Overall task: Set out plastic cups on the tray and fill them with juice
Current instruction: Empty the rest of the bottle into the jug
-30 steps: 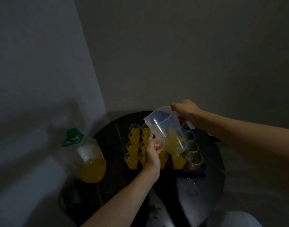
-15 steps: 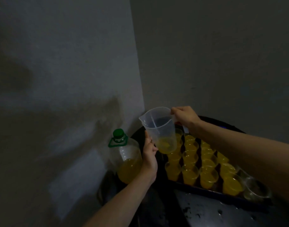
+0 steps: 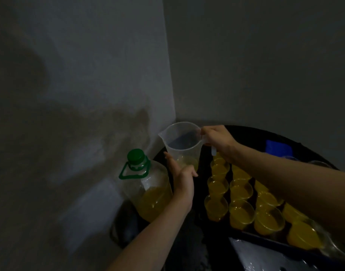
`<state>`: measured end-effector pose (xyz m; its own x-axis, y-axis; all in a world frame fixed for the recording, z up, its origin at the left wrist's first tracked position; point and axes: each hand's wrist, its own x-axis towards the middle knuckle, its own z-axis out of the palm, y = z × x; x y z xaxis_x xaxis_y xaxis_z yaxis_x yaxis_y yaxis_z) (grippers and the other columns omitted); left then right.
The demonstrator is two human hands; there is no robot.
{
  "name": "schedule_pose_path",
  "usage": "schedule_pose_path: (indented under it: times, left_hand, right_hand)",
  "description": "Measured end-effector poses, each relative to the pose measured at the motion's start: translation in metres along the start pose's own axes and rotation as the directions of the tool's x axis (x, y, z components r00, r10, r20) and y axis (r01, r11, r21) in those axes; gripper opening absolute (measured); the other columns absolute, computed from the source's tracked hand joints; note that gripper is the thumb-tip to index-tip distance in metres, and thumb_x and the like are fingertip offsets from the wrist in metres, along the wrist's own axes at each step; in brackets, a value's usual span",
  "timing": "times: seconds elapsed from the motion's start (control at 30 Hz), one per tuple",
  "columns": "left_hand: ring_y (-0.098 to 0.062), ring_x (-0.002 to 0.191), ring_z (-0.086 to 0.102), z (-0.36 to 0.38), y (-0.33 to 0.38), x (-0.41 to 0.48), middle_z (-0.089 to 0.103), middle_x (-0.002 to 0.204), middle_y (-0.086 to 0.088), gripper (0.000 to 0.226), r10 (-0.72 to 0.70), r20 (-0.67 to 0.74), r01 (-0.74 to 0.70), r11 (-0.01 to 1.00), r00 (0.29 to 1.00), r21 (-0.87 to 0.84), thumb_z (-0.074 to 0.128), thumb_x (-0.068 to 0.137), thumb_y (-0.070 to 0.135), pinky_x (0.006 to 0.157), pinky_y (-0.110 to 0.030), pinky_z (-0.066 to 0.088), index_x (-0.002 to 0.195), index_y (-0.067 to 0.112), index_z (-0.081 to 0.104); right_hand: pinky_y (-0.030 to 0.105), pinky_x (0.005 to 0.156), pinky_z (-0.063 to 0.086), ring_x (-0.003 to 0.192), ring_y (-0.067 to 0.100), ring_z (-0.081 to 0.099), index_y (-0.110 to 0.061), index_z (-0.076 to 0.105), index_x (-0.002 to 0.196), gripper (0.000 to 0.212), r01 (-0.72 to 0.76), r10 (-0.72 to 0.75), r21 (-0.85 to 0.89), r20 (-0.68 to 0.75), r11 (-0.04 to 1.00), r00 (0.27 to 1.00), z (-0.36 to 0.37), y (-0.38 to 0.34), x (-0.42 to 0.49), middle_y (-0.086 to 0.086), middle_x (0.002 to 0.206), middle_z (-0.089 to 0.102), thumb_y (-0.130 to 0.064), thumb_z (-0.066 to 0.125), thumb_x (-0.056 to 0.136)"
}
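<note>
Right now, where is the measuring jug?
Head view, centre: the measuring jug is upright, right hand gripping its handle, left hand cupping its base, between the green-capped bottle on its left and the filled cups.

Jug (image 3: pixel 182 145) nearly empty, cups (image 3: pixel 241 189) full

Your clear plastic jug is upright just left of the dark tray (image 3: pixel 265 238), with a shallow pool of yellow juice (image 3: pixel 187 163) at its bottom. Your left hand (image 3: pixel 182 180) cups its base and your right hand (image 3: pixel 216 140) grips the handle. The clear cups stand upright in close rows on the tray, filled with juice.
</note>
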<state>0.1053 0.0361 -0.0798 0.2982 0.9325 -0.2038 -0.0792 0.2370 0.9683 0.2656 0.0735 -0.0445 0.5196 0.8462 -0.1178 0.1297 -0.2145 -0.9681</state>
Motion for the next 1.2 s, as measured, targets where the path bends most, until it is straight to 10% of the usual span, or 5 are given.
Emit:
schedule_pose_path:
  times: [0.17, 0.63, 0.8, 1.2]
  left_hand:
    - [-0.028, 0.152, 0.018, 0.003, -0.015, 0.012, 0.004, 0.169, -0.001, 0.123, -0.088, -0.108, 0.091, 0.996, 0.99, 0.022, 0.05, 0.071, -0.021, 0.116, -0.047, 0.034, 0.16, 0.039, -0.011]
    - [-0.012, 0.117, 0.029, 0.003, -0.051, 0.023, 0.021, 0.127, 0.009, 0.108, -0.2, -0.157, 0.205, 0.979, 0.967, 0.019, 0.054, 0.076, -0.018, 0.099, -0.034, 0.03, 0.159, 0.031, 0.004]
    - [-0.024, 0.143, 0.027, 0.002, -0.052, 0.025, 0.016, 0.16, -0.001, 0.118, -0.214, -0.165, 0.222, 0.975, 0.963, 0.031, 0.057, 0.076, -0.016, 0.108, -0.037, 0.028, 0.159, 0.035, -0.009]
    - [-0.027, 0.153, 0.014, 0.002, -0.064, 0.01, 0.001, 0.168, 0.004, 0.122, -0.265, -0.106, 0.264, 0.964, 0.958, -0.027, 0.057, 0.075, -0.013, 0.123, -0.051, 0.02, 0.157, 0.043, -0.014]
  right_hand:
    - [0.038, 0.09, 0.058, 0.095, 0.021, 0.071, -0.01, 0.079, 0.087, 0.02, -0.021, 0.023, -0.026, 0.078, 0.999, 0.997, 0.016, 0.025, 0.019, 0.006, 0.093, 0.075, -0.018, 0.061, 0.092]
    - [0.027, 0.08, 0.053, 0.099, 0.015, 0.067, -0.013, 0.071, 0.107, 0.02, -0.051, 0.053, -0.018, 0.207, 0.999, 0.977, 0.032, 0.069, 0.018, 0.004, 0.106, 0.069, -0.024, 0.055, 0.1]
    - [0.038, 0.094, 0.052, 0.103, 0.016, 0.065, -0.017, 0.072, 0.105, 0.018, -0.032, 0.04, -0.048, 0.183, 0.998, 0.982, 0.034, 0.072, 0.021, 0.002, 0.108, 0.069, -0.026, 0.058, 0.098]
    - [0.04, 0.11, 0.036, 0.139, 0.023, 0.042, -0.02, 0.04, 0.151, 0.057, -0.012, 0.032, -0.195, 0.098, 0.981, 0.995, 0.021, 0.064, 0.001, 0.004, 0.152, 0.045, -0.029, 0.056, 0.098]
